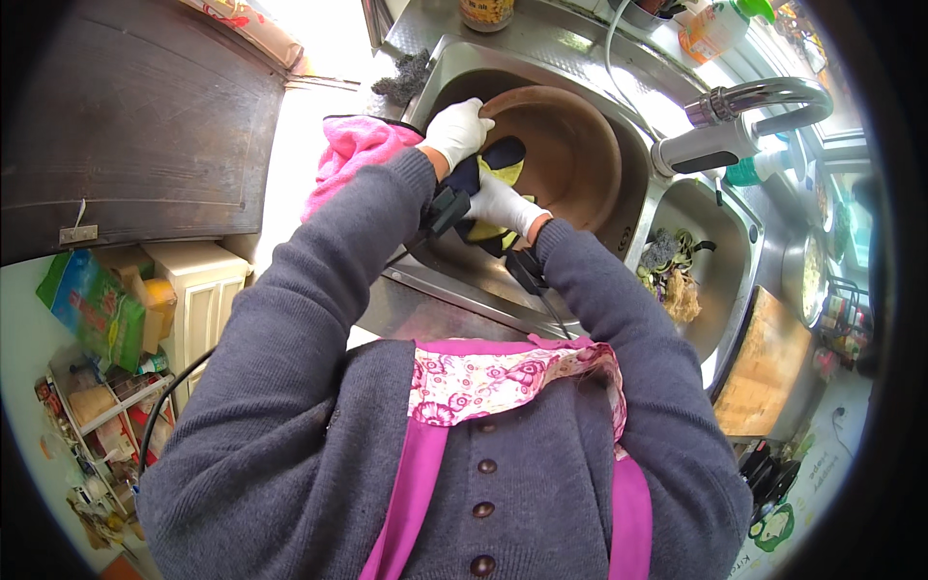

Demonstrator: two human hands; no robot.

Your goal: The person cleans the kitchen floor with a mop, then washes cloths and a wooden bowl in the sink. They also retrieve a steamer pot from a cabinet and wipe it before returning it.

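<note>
A large brown basin (558,159) sits tilted in the left bowl of the stainless steel sink (464,272). My left hand (455,132), in a white glove, grips a dark cloth piece at the basin's left rim. Between my hands hangs a navy and yellow cloth item (507,163), partly hidden by my sleeves. My right hand (504,203), also white-gloved, is closed on its lower part. A pink towel (355,148) lies left of my left wrist. Dark wrist devices are strapped near both cuffs.
A chrome faucet (725,130) reaches over the sink from the right. Vegetable scraps (674,279) and a grey scourer (658,250) lie in the right bowl. Another dark scourer (406,76) rests behind the towel. A wooden cutting board (765,362) stands at the right.
</note>
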